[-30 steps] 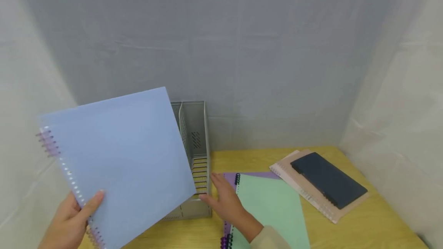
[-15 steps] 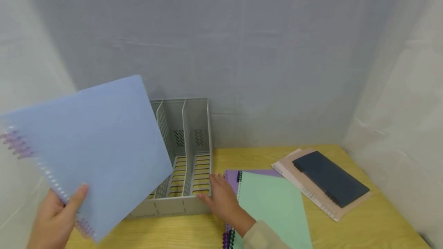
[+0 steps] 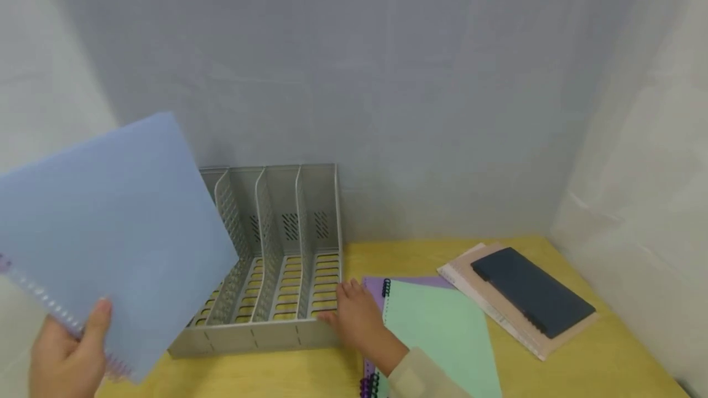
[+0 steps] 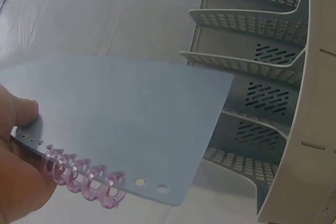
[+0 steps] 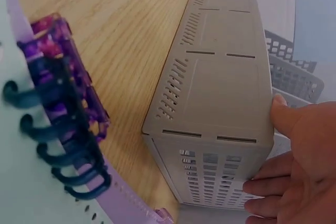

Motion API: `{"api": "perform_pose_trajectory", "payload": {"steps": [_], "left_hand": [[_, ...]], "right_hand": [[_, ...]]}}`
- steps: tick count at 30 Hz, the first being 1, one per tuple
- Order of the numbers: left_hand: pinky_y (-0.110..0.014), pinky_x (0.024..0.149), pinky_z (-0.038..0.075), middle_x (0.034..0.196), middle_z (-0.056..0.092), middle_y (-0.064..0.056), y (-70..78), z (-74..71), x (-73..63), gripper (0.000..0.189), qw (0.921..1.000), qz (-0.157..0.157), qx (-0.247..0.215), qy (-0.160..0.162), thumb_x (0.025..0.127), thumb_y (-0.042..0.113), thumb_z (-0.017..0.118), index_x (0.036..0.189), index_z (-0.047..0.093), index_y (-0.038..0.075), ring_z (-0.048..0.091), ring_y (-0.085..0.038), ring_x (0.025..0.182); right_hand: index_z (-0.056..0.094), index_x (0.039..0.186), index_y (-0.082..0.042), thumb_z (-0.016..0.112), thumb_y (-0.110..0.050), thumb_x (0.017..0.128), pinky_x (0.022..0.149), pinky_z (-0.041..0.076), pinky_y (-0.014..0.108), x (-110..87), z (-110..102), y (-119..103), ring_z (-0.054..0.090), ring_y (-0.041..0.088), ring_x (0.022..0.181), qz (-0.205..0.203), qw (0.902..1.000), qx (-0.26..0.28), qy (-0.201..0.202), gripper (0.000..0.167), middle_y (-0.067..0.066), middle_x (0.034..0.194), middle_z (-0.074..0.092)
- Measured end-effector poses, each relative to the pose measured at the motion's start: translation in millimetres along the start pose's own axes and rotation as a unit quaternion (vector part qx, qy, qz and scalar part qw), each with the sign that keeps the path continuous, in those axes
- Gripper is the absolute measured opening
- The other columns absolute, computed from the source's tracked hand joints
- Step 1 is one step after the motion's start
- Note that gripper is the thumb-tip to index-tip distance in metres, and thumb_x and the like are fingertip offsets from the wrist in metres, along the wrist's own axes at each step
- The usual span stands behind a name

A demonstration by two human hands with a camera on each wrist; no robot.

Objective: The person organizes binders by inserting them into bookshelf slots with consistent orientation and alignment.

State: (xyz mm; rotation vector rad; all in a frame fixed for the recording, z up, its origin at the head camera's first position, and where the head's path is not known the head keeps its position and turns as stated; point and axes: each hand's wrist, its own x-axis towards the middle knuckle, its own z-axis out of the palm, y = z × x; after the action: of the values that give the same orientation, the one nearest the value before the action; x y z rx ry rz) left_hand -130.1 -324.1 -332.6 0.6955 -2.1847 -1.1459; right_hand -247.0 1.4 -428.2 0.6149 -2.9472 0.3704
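At the far left, the left hand (image 3: 72, 355) had its grip on one blue notebook (image 3: 121, 232), thumb on the cover and fingers behind it, at the lower part of the bound edge. The notebook was tilted in the air before the left end of a grey organizer (image 3: 265, 336). It looked light and fairly stiff, its smooth cover probably a little slippery; the bound edge seemed a sound place to hold, just clear of the lilac rings (image 4: 81, 179), which could snag or bend.

The organizer, the only one, stood on the tabletop (image 3: 393, 257) with three dividers visible in the head view and four compartments at least partly in sight; the blue cover hid the rest. At its front right corner, the right hand (image 3: 359, 318) rested with a loose grip, fingers nearly straight against the outer side wall, thumb touching the front rim.

Just beside it, two notebooks overlapped: one green notebook (image 3: 437, 330) on one purple notebook (image 3: 426, 281). Farthest right lay apparently three, one dark notebook (image 3: 533, 290) above one tan notebook (image 3: 511, 313) and one pale notebook (image 3: 455, 276).
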Motion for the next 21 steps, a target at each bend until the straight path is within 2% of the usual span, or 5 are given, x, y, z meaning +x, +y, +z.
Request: {"api": "perform_pose_trajectory", "payload": {"steps": [3, 5, 9, 15, 21], "left_hand": [[-0.011, 0.06, 0.033, 0.119, 0.061, -0.017, -2.0, -1.8, 0.1, 0.047, 0.9993, -0.003, 0.021, 0.032, 0.102, 0.031, 0.048, 0.139, 0.043, 0.003, 0.03, 0.024, 0.067], [-0.016, 0.067, 0.039, 0.128, 0.058, -0.021, -1.9, -2.1, 0.1, 0.048, 0.9984, -0.017, 0.02, 0.05, 0.102, 0.033, 0.046, 0.141, 0.042, 0.006, 0.037, 0.022, 0.071], [-0.019, 0.081, 0.042, 0.128, 0.06, -0.005, -7.3, 1.4, 1.6, 0.047, 0.9962, -0.025, -0.022, 0.08, 0.102, 0.034, 0.046, 0.144, 0.044, 0.013, 0.043, 0.016, 0.08], [-0.011, 0.072, 0.035, 0.088, 0.046, 0.028, -15.2, 14.8, 6.8, 0.016, 0.9899, 0.055, -0.099, 0.085, 0.1, 0.022, 0.05, 0.112, 0.052, 0.033, 0.045, 0.013, 0.076], [-0.011, 0.078, 0.041, 0.095, 0.05, 0.024, -18.0, 34.1, 16.2, 0.018, 0.9811, 0.097, -0.143, 0.087, 0.101, 0.017, 0.046, 0.115, 0.054, 0.024, 0.049, 0.005, 0.086]], "right_hand": [[0.049, 0.138, 0.001, 0.05, -0.056, 0.094, 0.113, 0.032, 0.044, -0.4, 1, 0, 0.038, 0.033, 0.137, -0.002, 1.0, -0.007, -0.006, 0.073, 0.016, 0.144, 0.047], [0.049, 0.139, 0.002, 0.05, -0.056, 0.094, 0.113, 0.032, 0.044, 0.9, 1, 1, 0.036, 0.033, 0.138, -0.007, 0.9999, -0.006, -0.008, 0.073, 0.016, 0.147, 0.044], [0.051, 0.136, 0.002, 0.05, -0.057, 0.093, 0.111, 0.036, 0.043, 2.6, -1, 2, 0.042, 0.031, 0.135, -0.027, 0.9992, -0.03, -0.006, 0.073, 0.016, 0.147, 0.044], [0.055, 0.134, -0.001, 0.052, -0.058, 0.092, 0.108, 0.039, 0.044, 3.1, -8, 4, 0.05, 0.026, 0.128, -0.032, 0.9977, -0.058, -0.019, 0.071, 0.011, 0.145, 0.048], [0.053, 0.137, -0.001, 0.048, -0.058, 0.094, 0.109, 0.038, 0.044, 2.0, -9, 2, 0.05, 0.023, 0.129, -0.04, 0.9965, -0.067, -0.029, 0.071, 0.011, 0.147, 0.045]]}}
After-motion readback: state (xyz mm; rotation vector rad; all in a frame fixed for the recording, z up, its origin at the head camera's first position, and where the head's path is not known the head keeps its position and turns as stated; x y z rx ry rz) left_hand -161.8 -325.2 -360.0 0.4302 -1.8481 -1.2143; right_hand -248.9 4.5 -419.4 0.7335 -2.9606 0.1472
